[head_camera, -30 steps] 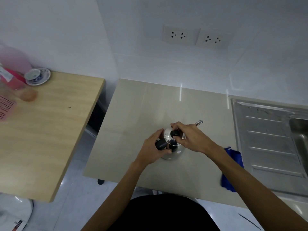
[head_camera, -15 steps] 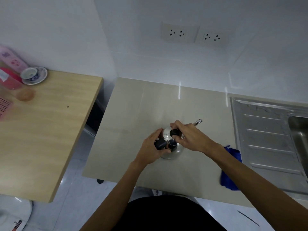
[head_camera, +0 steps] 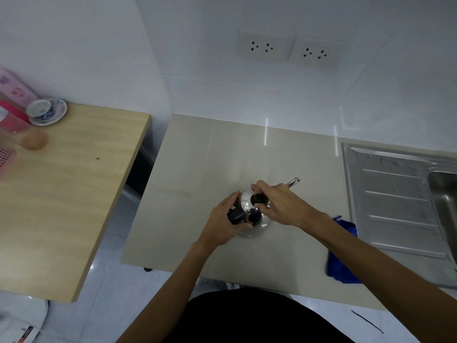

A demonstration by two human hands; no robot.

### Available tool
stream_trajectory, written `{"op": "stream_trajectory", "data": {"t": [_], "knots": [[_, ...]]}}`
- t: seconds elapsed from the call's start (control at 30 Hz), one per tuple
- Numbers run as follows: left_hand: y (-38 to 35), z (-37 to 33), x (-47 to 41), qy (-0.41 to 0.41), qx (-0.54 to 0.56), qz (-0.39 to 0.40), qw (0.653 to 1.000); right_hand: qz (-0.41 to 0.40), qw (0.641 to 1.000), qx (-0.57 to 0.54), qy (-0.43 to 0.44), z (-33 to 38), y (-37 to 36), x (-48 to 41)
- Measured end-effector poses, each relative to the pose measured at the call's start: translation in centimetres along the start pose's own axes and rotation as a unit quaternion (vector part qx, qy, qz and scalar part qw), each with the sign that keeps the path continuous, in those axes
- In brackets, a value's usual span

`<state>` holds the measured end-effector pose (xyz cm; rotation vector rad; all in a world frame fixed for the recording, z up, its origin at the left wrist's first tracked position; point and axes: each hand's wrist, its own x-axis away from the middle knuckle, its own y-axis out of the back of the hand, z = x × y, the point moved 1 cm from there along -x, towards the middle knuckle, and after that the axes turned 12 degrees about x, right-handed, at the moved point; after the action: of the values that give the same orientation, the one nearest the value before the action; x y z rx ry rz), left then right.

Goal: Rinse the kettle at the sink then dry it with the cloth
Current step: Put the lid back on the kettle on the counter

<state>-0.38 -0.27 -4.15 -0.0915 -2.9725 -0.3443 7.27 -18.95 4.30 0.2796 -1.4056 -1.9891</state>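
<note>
A small shiny steel kettle (head_camera: 254, 227) with a black handle and a thin spout (head_camera: 293, 181) stands on the beige counter (head_camera: 202, 169). My left hand (head_camera: 222, 224) grips the black handle on its left side. My right hand (head_camera: 282, 205) reaches over the top, its fingers pinching the black lid knob (head_camera: 257, 199). A blue cloth (head_camera: 342, 258) lies crumpled on the counter to the right, partly hidden behind my right forearm. The steel sink (head_camera: 442, 204) with its ribbed drainboard (head_camera: 395, 199) sits at the far right.
A wooden table (head_camera: 61, 194) stands left of the counter across a gap, bearing a cup on a saucer (head_camera: 47, 110), pink containers and a round item. Two wall sockets (head_camera: 286, 49) sit above the counter. My dark-clothed torso is at the counter's front edge.
Both hands stay on the kettle in nearly the same pose. The head camera has drifted slightly, shifting the scene a little. The kettle has not left the counter.
</note>
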Motion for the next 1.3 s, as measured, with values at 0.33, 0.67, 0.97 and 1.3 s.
{"op": "stream_trajectory", "data": {"t": [0.33,0.67,0.97,1.3], "knots": [[0.0,0.3,0.1,0.015,-0.008,-0.008,1.000,-0.066,0.995,-0.075,-0.012,-0.2,-1.8,1.1],[-0.1,0.4,0.0,0.020,-0.003,-0.005,1.000,-0.339,0.786,-0.359,-0.372,-2.8,-8.1,4.7],[0.1,-0.1,0.1,0.036,-0.017,0.018,0.999,-0.173,0.776,-0.461,-0.394,-5.6,-10.5,1.7],[0.2,0.1,-0.1,0.047,-0.028,0.030,0.998,-0.143,0.757,-0.512,-0.379,-4.8,-10.7,0.2]]}}
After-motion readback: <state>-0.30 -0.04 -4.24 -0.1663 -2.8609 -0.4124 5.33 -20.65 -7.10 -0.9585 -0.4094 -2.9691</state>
